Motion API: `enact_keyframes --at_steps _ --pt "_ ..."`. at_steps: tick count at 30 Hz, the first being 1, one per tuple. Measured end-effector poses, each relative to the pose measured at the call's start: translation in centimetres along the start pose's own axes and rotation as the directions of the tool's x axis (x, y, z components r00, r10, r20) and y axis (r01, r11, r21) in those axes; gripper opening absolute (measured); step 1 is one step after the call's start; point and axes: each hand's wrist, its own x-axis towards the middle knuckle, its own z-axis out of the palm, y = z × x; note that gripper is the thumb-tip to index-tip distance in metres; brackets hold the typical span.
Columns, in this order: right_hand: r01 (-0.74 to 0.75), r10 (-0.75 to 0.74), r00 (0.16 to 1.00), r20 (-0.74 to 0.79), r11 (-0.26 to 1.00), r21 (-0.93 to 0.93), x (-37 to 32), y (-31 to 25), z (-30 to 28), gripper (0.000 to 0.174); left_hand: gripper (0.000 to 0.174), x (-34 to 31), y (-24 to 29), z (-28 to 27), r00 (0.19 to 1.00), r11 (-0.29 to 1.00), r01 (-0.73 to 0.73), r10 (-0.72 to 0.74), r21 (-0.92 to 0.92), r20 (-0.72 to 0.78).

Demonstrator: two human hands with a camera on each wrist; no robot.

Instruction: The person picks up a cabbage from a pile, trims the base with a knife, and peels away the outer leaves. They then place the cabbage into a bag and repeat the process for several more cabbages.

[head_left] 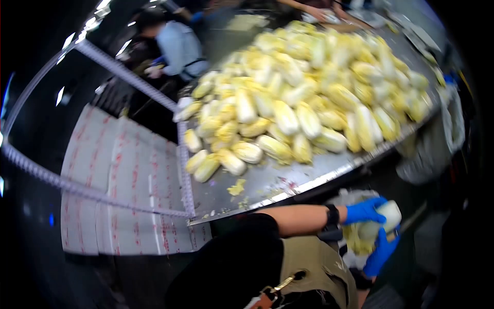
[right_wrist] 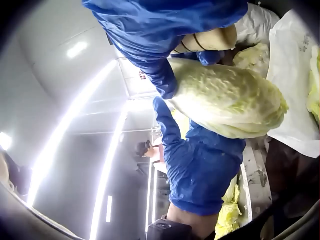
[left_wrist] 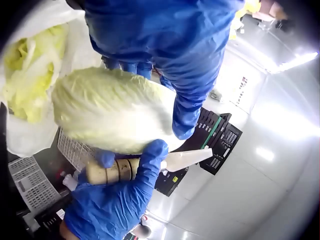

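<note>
Left of the steel table (head_left: 218,194), pale panels (head_left: 134,180) carry rows of red print, too blurred to read. On the table lies a heap of napa cabbages (head_left: 288,113). Beyond the table's near edge, toward its right end, is a white bag (right_wrist: 301,122) with leaves in it (faint marks, no legible brand). There too, the left hand (head_left: 366,210) holds a single cabbage (head_left: 391,213), while the right hand (head_left: 381,255) grips a knife (left_wrist: 115,171), thumb against the cabbage's white base. Trimming seems the step in hand; the next cut would call for a steady left hold and fingers clear of the blade.
</note>
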Motion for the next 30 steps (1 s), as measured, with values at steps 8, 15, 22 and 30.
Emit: enact_keyframes --at_steps 8,15,22,30 --pt "0.099 -0.098 0.995 0.009 0.994 -0.046 -0.1 1.1 -0.2 0.05 0.077 -0.2 -0.8 1.1 0.999 0.995 0.027 -0.023 0.098 -0.04" --pt "0.053 -0.052 0.997 -0.061 0.999 -0.001 -1.3 -0.2 0.0 0.057 0.072 -0.4 0.3 1.5 0.999 1.0 0.02 -0.02 0.011 -0.026" --pt "-0.03 0.029 0.999 0.014 0.993 0.112 -1.8 0.2 -0.7 0.046 0.064 -0.6 -0.7 -0.1 0.977 0.981 0.191 -0.187 -0.03 0.099" --pt "-0.07 0.069 0.998 0.007 0.985 0.161 -1.9 -0.5 -0.6 0.048 0.062 -0.5 -0.4 0.1 0.982 0.987 0.162 -0.159 -0.019 0.102"
